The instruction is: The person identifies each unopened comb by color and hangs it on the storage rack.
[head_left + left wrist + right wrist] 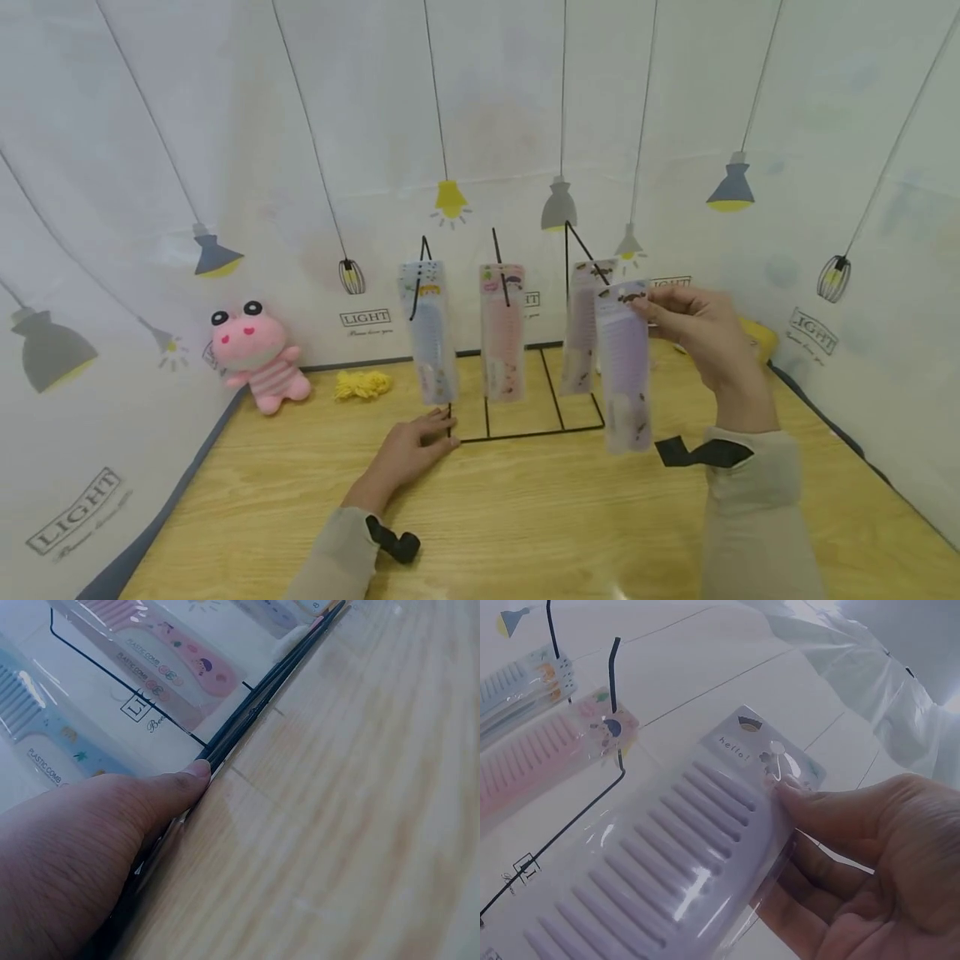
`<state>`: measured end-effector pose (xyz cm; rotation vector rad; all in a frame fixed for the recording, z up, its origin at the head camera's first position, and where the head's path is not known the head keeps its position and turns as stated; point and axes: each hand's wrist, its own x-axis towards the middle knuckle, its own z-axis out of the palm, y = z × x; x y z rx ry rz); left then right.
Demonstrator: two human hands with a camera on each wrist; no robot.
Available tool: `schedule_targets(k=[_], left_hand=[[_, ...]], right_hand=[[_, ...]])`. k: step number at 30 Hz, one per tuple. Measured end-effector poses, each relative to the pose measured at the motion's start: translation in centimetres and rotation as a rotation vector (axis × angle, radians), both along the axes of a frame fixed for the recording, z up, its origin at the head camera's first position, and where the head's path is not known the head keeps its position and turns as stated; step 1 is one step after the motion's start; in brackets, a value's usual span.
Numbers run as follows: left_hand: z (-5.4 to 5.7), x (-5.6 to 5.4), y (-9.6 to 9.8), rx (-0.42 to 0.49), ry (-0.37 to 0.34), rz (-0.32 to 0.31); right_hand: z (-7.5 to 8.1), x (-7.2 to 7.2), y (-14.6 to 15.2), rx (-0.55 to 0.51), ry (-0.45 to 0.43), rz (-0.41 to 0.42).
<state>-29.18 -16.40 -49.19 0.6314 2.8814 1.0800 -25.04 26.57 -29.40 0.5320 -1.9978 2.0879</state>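
A black wire display rack (pixel 525 436) stands on the table. My left hand (pixel 412 450) rests at its front left corner, the thumb (pixel 176 787) pressing the base wire in the left wrist view. Between thumb and fingers, my right hand (pixel 701 333) pinches the top right edge of a packaged purple comb (pixel 626 358) at the right hook's front end. Its card shows a white hang hole in the right wrist view; whether the hook tip passes through it, I cannot tell. Another purple comb pack (pixel 581 333) hangs behind. Blue comb packs (pixel 431 350) and pink comb packs (pixel 504 342) hang to the left.
A pink plush toy (pixel 262 354) sits at the back left, beside a yellow bundle (pixel 362 384). A yellow object (pixel 759 337) lies partly hidden behind my right hand. A curtain printed with lamps (pixel 495 108) encloses the wooden table (pixel 525 517).
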Motion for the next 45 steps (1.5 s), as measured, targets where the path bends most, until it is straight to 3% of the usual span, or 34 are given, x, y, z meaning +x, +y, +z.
schedule_targets(k=[9, 16, 31, 40, 45], left_hand=[[0.3, 0.2, -0.1, 0.007, -0.012, 0.007], [0.0, 0.1, 0.0, -0.010, 0.020, 0.014], [-0.3, -0.1, -0.1, -0.015, 0.009, 0.032], [-0.2, -0.1, -0.1, -0.025, 0.005, 0.028], [-0.1, 0.0, -0.1, -0.029, 0.004, 0.025]], right_hand=[[-0.7, -0.5, 0.2, 0.134, -0.084, -0.080], [-0.9, -0.8, 0.7, 0.188, -0.101, -0.076], [-1.2, -1.1, 0.5, 0.112, -0.064, -0.036], [-1.7, -2.0, -0.3, 0.068, -0.055, -0.063], [-2.1, -2.5, -1.1, 0.106, -0.028, -0.132]])
